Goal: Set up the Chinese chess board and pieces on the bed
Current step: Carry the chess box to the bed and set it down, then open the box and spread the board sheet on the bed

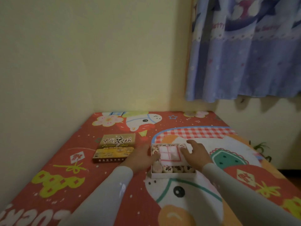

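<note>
An open white box (172,175) lies on the bed, filled with round wooden chess pieces (177,169). A folded white board sheet with red lines (169,154) lies on top of the pieces. My left hand (143,158) rests at the box's left side, fingers touching the sheet's left edge. My right hand (197,152) is at the sheet's right edge, fingers spread over it. Whether either hand pinches the sheet is unclear. The yellow-brown box lid (114,147), printed "Chinese chess", lies flat to the left.
The bed (81,185) has a red cartoon-print cover and stands in a corner, wall on the left and behind. A blue curtain (244,54) hangs at the upper right. The bed's right edge drops to a dark floor.
</note>
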Action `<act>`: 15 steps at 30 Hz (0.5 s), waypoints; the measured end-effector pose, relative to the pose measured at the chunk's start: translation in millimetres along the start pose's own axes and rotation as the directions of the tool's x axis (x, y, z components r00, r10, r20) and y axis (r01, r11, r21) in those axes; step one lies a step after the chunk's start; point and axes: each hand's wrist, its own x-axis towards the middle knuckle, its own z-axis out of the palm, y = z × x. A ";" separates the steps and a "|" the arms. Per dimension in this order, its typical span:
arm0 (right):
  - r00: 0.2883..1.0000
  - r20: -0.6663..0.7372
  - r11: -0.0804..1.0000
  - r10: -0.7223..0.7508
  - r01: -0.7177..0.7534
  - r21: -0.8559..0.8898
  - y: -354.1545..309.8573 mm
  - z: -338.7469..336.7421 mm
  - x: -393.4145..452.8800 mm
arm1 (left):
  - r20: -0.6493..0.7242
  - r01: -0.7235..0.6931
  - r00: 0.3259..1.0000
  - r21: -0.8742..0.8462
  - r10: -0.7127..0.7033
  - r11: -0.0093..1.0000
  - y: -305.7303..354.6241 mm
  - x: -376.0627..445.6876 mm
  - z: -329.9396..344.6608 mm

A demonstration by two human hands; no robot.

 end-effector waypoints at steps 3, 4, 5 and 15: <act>0.992 0.128 0.996 0.002 0.009 -0.088 10.5 -7.2 -20.9 | 0.120 0.028 0.992 -0.011 -0.027 1.000 -5.6 -8.8 16.8; 0.985 0.175 0.997 -0.002 0.016 -0.078 13.6 -7.5 -27.6 | 0.151 0.045 0.988 -0.011 -0.043 0.999 -6.7 -11.0 23.1; 0.977 0.215 0.998 -0.015 0.028 -0.055 16.9 -7.3 -33.1 | 0.180 0.051 0.982 0.013 -0.053 0.999 -4.5 -13.2 28.4; 0.975 0.212 0.995 -0.062 0.078 -0.067 39.1 3.2 0.5 | 0.059 -0.023 0.998 -0.023 0.025 0.999 10.4 13.5 47.3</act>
